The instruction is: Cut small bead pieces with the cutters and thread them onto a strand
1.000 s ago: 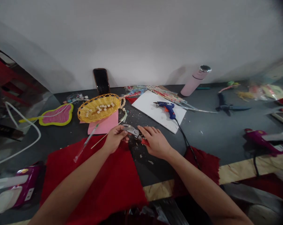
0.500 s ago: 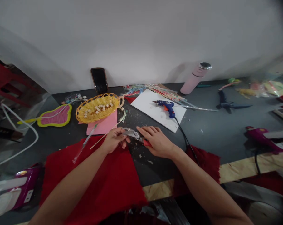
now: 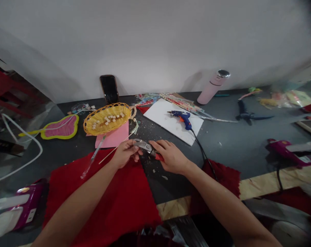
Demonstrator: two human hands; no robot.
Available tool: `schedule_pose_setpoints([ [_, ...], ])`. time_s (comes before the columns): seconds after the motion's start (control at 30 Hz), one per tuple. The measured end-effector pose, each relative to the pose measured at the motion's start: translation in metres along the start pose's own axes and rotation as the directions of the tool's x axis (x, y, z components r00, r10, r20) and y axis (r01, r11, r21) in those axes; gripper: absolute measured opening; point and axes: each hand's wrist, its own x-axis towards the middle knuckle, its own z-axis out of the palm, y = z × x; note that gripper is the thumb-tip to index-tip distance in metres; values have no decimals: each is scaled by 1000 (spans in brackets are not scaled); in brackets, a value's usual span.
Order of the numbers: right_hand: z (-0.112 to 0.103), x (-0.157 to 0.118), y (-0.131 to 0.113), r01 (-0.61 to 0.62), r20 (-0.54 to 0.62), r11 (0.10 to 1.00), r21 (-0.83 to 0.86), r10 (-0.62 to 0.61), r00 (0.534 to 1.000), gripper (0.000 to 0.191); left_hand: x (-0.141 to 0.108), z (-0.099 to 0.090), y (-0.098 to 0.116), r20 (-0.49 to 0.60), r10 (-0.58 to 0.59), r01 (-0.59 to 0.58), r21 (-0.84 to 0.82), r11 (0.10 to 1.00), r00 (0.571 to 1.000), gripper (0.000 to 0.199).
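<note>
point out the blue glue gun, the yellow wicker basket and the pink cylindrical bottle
blue glue gun (image 3: 186, 121): head view, on its body
yellow wicker basket (image 3: 101, 129): head view, on the near side of its weave
pink cylindrical bottle (image 3: 208, 93): head view, on its side

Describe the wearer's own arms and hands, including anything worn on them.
The left hand and right hand are both bare, without gloves. The left forearm and right forearm show no sleeves, and no watch or bracelet is visible on either wrist. I can make out no ring, though some fingers are partly hidden.
</note>
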Motion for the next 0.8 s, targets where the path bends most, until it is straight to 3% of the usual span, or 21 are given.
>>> schedule_pose_setpoints([
  [0.47, 6, 1, -2, -53, -40, 999, -12, 52, 998, 70, 1, 9, 0, -131, 122, -118, 41, 992, 984, 22],
  [0.67, 2, -1, 7, 6, -25, 1000, 12, -5, 1000, 73, -3, 14, 3, -149, 113, -91, 150, 985, 982, 19],
  [0.8, -2, -4, 9, 50, 0, 995, 84, -50, 999, 63, -2, 15, 2, -166, 137, -103, 197, 975, 976, 17],
])
